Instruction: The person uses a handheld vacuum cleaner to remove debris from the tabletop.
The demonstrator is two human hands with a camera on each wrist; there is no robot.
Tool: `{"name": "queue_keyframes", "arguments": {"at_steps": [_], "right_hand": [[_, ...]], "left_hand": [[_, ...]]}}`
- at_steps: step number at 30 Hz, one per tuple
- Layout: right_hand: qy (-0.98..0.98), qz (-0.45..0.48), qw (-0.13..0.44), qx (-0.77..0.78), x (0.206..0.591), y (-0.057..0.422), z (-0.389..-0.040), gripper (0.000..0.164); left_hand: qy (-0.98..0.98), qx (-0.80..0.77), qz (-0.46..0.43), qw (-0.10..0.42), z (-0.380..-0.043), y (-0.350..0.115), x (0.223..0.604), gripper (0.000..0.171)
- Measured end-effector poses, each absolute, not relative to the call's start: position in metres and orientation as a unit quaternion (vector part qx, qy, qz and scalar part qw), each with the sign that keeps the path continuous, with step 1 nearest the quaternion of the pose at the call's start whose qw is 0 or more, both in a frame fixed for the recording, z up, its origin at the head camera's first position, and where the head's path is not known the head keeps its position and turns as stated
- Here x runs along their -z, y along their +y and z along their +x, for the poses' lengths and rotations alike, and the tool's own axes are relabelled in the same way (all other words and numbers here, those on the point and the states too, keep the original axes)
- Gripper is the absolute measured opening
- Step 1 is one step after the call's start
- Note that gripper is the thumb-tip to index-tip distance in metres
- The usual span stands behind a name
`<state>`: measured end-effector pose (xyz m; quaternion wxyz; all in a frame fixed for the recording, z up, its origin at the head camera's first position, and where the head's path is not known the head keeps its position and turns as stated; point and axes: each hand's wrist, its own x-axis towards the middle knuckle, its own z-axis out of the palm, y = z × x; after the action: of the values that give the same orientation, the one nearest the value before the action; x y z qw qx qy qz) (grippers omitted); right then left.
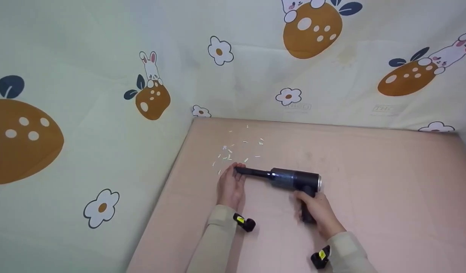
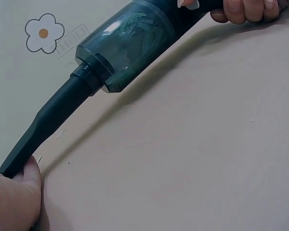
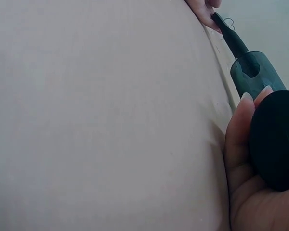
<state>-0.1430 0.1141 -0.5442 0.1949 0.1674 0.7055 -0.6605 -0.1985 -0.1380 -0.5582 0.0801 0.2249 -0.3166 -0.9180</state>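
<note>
A black handheld vacuum cleaner with a clear dust cup and a narrow nozzle points left. My right hand grips its handle, with the fingers curled round it. Pale shreds show inside the cup in the left wrist view. My left hand is at the nozzle's tip, palm turned toward it, fingers slightly bent; the nozzle end lies over the fingers. Small light paper scraps are scattered on the table just beyond the left hand.
The pinkish-beige table surface meets a hanging cloth printed with rabbits, fruit and flowers at the back and left. Each sleeve carries a black wrist camera, such as the left wrist camera.
</note>
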Motion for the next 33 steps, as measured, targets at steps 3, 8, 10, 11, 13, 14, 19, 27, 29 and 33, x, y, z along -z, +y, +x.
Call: {"name": "queue_keyframes", "arguments": {"at_steps": [3, 8, 10, 11, 13, 14, 19, 27, 29, 33], "right_hand": [[0.707, 0.169, 0.194, 0.659, 0.545, 0.113, -0.143, 0.041], [0.711, 0.17, 0.195, 0.654, 0.546, 0.113, -0.143, 0.04], [0.712, 0.171, 0.194, 0.653, 0.546, 0.113, -0.143, 0.041], [0.712, 0.171, 0.193, 0.653, 0.546, 0.113, -0.143, 0.041], [0.713, 0.172, 0.191, 0.653, 0.546, 0.113, -0.143, 0.041], [0.713, 0.174, 0.19, 0.653, 0.546, 0.113, -0.143, 0.04], [0.712, 0.178, 0.18, 0.655, 0.546, 0.111, -0.144, 0.039], [0.713, 0.182, 0.173, 0.655, 0.547, 0.109, -0.143, 0.038], [0.713, 0.184, 0.17, 0.655, 0.547, 0.109, -0.143, 0.038], [0.713, 0.191, 0.16, 0.656, 0.549, 0.109, -0.142, 0.035]], "left_hand": [[-0.315, 0.918, 0.227, 0.077, -0.198, -0.137, 0.557, 0.032], [-0.307, 0.921, 0.23, 0.07, -0.197, -0.13, 0.556, 0.045], [-0.302, 0.923, 0.23, 0.068, -0.196, -0.125, 0.556, 0.047], [-0.298, 0.924, 0.23, 0.066, -0.196, -0.123, 0.556, 0.048], [-0.289, 0.928, 0.229, 0.06, -0.194, -0.117, 0.557, 0.049], [-0.287, 0.928, 0.23, 0.056, -0.193, -0.113, 0.557, 0.049], [-0.29, 0.927, 0.233, 0.039, -0.191, -0.096, 0.556, 0.051], [-0.316, 0.92, 0.233, 0.005, -0.186, -0.074, 0.556, 0.049], [-0.333, 0.914, 0.233, 0.0, -0.185, -0.069, 0.556, 0.047], [-0.357, 0.908, 0.22, -0.006, -0.183, -0.061, 0.557, 0.047]]}}
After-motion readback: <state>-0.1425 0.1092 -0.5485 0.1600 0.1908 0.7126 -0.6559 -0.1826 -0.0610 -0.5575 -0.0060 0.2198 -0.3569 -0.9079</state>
